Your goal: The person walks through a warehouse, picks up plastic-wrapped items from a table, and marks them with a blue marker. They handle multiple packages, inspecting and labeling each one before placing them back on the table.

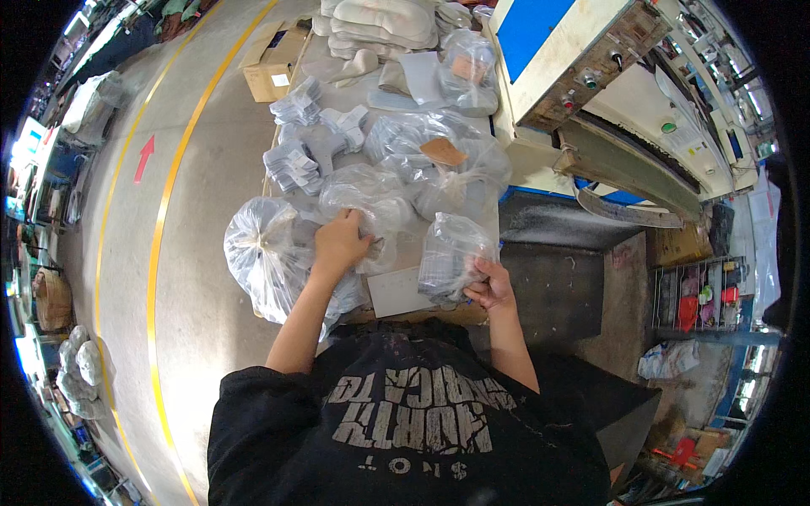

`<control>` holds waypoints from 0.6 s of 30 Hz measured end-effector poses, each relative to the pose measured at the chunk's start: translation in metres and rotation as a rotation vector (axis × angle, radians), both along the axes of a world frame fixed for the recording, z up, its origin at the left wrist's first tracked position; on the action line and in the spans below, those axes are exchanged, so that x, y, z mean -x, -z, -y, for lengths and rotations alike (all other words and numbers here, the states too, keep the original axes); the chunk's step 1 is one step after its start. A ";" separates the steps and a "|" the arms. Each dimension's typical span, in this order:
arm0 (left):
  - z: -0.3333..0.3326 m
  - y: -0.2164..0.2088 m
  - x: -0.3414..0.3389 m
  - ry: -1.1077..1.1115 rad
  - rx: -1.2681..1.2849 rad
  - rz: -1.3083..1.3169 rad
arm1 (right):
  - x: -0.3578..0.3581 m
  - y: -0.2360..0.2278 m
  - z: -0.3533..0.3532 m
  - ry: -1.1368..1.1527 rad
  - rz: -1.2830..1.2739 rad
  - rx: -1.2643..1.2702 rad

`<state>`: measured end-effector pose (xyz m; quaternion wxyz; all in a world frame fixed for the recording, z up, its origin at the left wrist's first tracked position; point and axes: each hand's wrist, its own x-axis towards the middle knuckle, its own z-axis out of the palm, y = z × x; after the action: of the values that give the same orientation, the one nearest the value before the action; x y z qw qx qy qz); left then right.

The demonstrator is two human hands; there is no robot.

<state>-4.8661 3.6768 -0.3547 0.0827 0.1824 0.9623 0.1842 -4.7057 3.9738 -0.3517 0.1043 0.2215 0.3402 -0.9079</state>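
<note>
My left hand point(340, 239) is closed on the near edge of a crumpled clear plastic bag point(359, 187) at the middle of the table. At the table's near right, my right hand point(493, 288) grips the side of a smaller clear plastic bag point(451, 244) packed with grey pieces. Left of my left forearm sits a knotted clear plastic bag point(257, 244), its contents pale and hard to make out. Between my hands lies a flat white sheet point(399, 292). Behind the bags are stacks of grey cut pieces point(294, 166).
A large bag of grey pieces point(426, 152) with a brown card point(443, 152) stands farther back. Stacked pale pads point(380, 24) fill the far end. A machine with a control panel point(591, 72) is at right. A cardboard box point(268, 72) sits beyond the table's left edge.
</note>
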 end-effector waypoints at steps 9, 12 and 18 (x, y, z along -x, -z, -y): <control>-0.006 -0.011 0.013 -0.097 0.035 0.186 | -0.001 0.003 -0.002 -0.022 -0.025 0.029; -0.002 0.003 0.015 -0.144 0.007 0.181 | -0.002 0.012 -0.006 -0.058 -0.045 0.080; -0.002 -0.008 0.018 -0.090 -0.049 0.334 | -0.002 0.017 -0.011 -0.087 -0.049 0.112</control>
<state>-4.8838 3.6787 -0.3472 0.2288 0.1080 0.9375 0.2390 -4.7037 3.9849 -0.3687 0.1473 0.1781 0.3004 -0.9254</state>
